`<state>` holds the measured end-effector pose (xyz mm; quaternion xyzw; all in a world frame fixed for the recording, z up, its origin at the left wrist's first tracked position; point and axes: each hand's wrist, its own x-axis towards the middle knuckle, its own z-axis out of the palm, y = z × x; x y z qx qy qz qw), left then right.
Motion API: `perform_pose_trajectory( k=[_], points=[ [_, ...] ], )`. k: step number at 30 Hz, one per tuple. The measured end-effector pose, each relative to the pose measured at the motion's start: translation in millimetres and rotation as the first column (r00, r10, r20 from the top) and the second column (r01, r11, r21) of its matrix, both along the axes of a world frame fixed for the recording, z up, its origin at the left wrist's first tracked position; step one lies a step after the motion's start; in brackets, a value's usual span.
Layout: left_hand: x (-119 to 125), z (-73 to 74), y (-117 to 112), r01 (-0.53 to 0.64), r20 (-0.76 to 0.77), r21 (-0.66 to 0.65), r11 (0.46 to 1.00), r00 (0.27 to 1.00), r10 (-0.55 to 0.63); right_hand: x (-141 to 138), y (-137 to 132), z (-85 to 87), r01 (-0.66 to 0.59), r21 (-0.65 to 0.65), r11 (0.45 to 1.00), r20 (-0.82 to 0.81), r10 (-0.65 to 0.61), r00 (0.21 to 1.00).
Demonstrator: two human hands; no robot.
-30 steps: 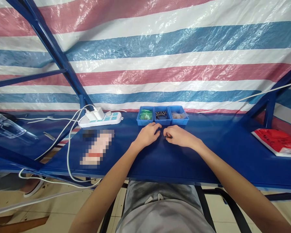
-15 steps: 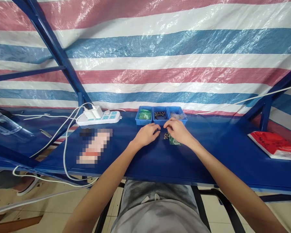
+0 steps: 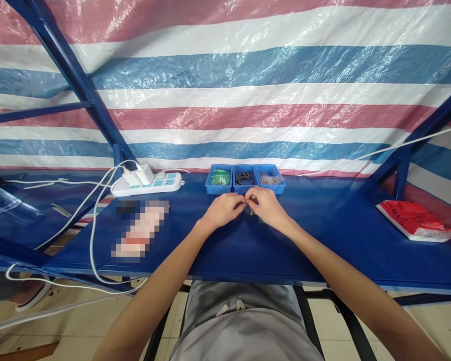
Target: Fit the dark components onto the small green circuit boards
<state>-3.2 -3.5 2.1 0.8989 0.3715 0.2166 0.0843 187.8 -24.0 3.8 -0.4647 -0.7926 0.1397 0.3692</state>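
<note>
My left hand (image 3: 225,208) and my right hand (image 3: 266,206) meet fingertip to fingertip above the blue table. Both are closed in a pinch; what lies between the fingers is too small to make out. Under my right hand a few small brassy parts (image 3: 252,212) show on the table, with a sliver of a green piece (image 3: 261,220) beside them, mostly covered. Just beyond my hands stand three joined blue bins: the left bin (image 3: 207,189) holds green pieces, the middle bin (image 3: 243,189) small dark parts, the right bin (image 3: 281,188) a clear plastic bag.
A white power strip (image 3: 173,184) with plugged-in adapters and looping white cables (image 3: 93,235) lies at the left. Near it is a blurred-out patch (image 3: 141,230). A red and white packet (image 3: 415,220) rests at the right. Blue frame posts (image 3: 82,85) rise at both sides.
My right hand has moved left until its fingertips meet those of my left hand. It now covers most of the green piece. The view has shifted slightly.
</note>
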Motion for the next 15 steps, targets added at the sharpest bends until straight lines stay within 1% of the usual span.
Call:
perform_pose_trajectory(
  k=[5, 8, 11, 15],
  points=[
    [0.3, 0.7, 0.8, 0.001, 0.002, 0.024, 1.0, 1.0, -0.001, 2.0, 4.5, -3.5, 0.012, 0.039, 0.999, -0.008, -0.012, 1.0],
    [0.5, 1.2, 0.5, -0.005, 0.0, 0.039, 0.999, 1.0, 0.005, 2.6, 6.0, -3.8, 0.038, 0.067, 0.997, 0.016, -0.039, 0.999],
    [0.9, 2.2, -1.1, -0.017, 0.006, 0.034, 0.999, 1.0, 0.017, 2.3, 5.9, -2.3, 0.059, 0.064, 0.996, 0.04, -0.061, 0.997],
    [2.2, 3.5, -3.7, -0.027, 0.028, 0.03, 0.999, 0.999, 0.026, 0.6, 4.4, -1.1, 0.079, 0.048, 0.996, -0.018, -0.078, 0.997]
  ],
)
